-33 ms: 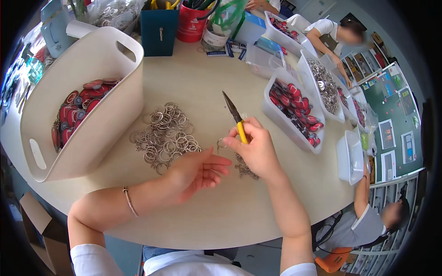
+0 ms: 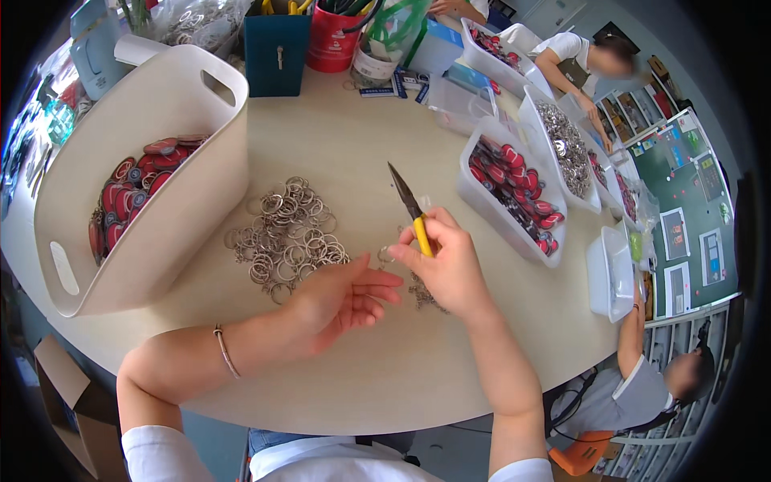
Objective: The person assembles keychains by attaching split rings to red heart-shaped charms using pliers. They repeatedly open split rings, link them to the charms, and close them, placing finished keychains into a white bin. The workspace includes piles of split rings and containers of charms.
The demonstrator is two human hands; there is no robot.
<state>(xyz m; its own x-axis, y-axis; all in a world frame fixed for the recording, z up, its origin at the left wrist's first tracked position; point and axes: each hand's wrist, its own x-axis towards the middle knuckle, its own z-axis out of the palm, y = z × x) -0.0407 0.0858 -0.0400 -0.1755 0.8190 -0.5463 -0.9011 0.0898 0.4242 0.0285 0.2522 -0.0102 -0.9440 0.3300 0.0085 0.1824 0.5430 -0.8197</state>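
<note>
My right hand is closed around needle-nose pliers with yellow handles, their dark jaws pointing away from me. A single metal ring shows at its thumb and fingertips; part of it is hidden. My left hand lies palm up with loosely extended fingers and nothing visible in it, just left of that ring. Beyond the left hand spreads a pile of silver split rings. Partly under my right hand sits a small heap of fine metal pieces, too small to make out.
A tall cream bin with red discs stands at left. Translucent tubs, one with red pieces, another with silver parts, line the right. A teal box and red cup stand behind. Two people sit at right.
</note>
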